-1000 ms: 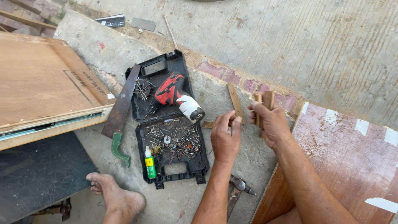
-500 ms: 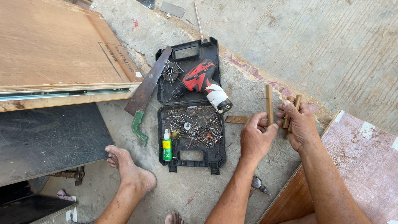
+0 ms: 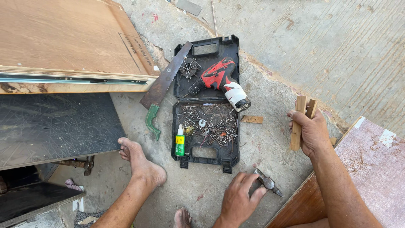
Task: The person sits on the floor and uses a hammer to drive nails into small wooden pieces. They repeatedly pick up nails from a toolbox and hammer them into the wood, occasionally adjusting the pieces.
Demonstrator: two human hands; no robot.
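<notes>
While my right hand [image 3: 311, 131] grips two wood strips [image 3: 300, 120] at mid right, my left hand [image 3: 238, 202], closing on the pliers [image 3: 266, 183] at bottom centre, should seat both handles firmly.

Open black toolcase [image 3: 231, 145], red drill [image 3: 216, 76] inside; saw [image 3: 162, 86], glue bottle [image 3: 180, 142] alongside.

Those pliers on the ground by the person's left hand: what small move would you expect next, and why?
Probably closing the fingers and lifting them. The left hand lies over the pliers on the concrete, its fingers on the handles, not yet raised. The right hand holds small wooden sticks upright, so a tool seems wanted for them. That is only a guess.
</notes>
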